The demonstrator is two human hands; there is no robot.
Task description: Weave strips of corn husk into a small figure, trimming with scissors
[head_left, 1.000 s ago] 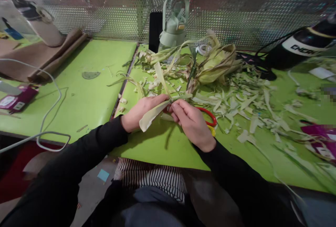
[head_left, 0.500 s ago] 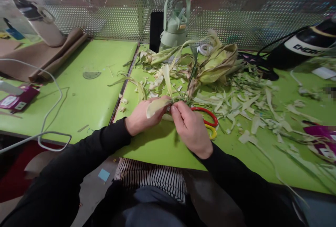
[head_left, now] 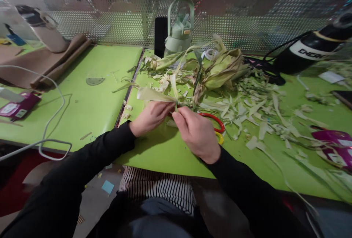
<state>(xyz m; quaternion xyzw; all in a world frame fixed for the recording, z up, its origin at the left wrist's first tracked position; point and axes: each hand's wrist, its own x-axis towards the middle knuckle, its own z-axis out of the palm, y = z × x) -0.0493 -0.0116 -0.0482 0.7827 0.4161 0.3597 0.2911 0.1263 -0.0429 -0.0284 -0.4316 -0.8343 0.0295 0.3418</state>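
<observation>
My left hand (head_left: pixel 153 117) is closed on a pale corn husk strip (head_left: pixel 154 94), whose broad end sticks out to the left above my fingers. Close beside it, my right hand (head_left: pixel 198 132) pinches the husk where the fingertips of both hands meet; the exact spot is partly hidden. Red-and-yellow-handled scissors (head_left: pixel 217 117) lie just behind my right hand, their blades out of sight. Past my hands rests a bundle of green and brownish corn husk (head_left: pixel 224 70), and narrow leaves run from it toward my fingers.
Husk scraps (head_left: pixel 242 107) litter the green table (head_left: pixel 96 115) on the right. A green bottle (head_left: pixel 178 34) stands at the back before a perforated metal screen (head_left: pixel 110 14). On the left are a white cable (head_left: pixel 63 102), brown paper (head_left: pixel 59 65) and a pale bottle (head_left: pixel 49 34).
The pale strip's broad end has swung up and left, off the back of my left hand. Both hands stay together at nearly the same place. The camera view has shifted slightly.
</observation>
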